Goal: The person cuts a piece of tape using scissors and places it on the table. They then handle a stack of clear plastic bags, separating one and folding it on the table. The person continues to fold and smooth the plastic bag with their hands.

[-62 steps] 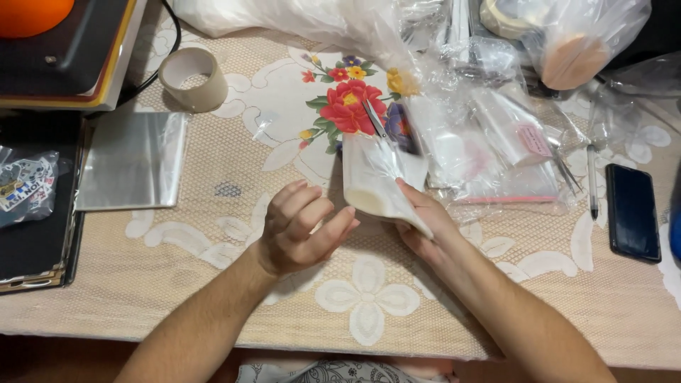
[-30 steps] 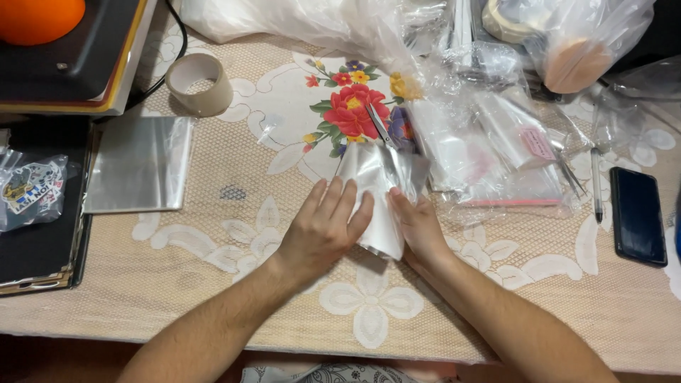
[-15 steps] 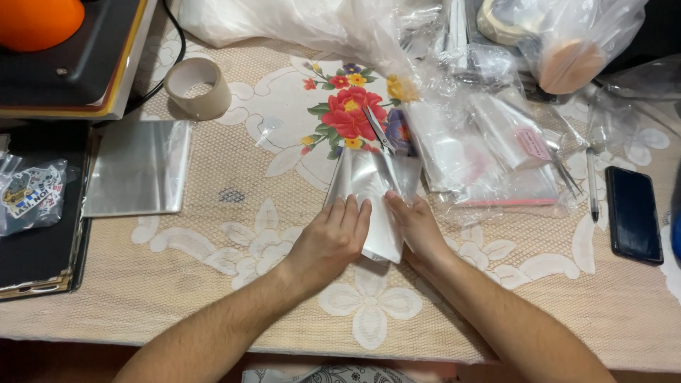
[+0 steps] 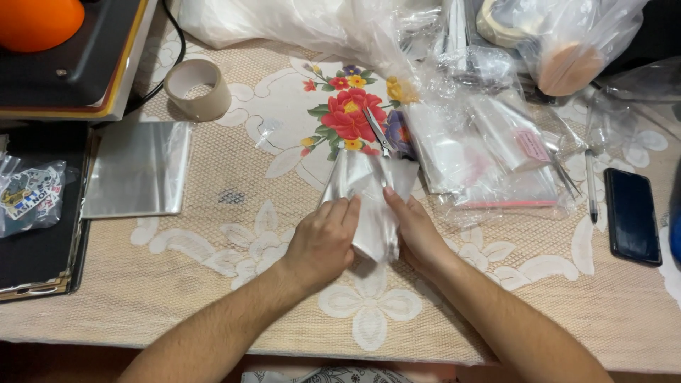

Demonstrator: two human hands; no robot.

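My left hand [image 4: 323, 237] and my right hand [image 4: 415, 230] press from both sides on a clear plastic bag [image 4: 369, 195] with something white inside, lying on the lace tablecloth [image 4: 234, 241]. The left fingers curl over the bag's left edge. On the other side, the right fingers lie along its right edge, index pointing up the bag. Small scissors [image 4: 378, 131] lie just beyond the bag, on the cloth's red flower print.
A stack of clear sleeves [image 4: 138, 169] and a tape roll [image 4: 196, 89] lie to the left. A heap of plastic bags [image 4: 489, 142] fills the right back. A dark phone [image 4: 631, 215] and a pen [image 4: 590, 186] sit at the right. A black machine [image 4: 71, 64] stands at the back left.
Both hands first held the bag lifted and tilted. They have since laid it down on the cloth and closed in on its two sides, the left fingers curling over its edge.
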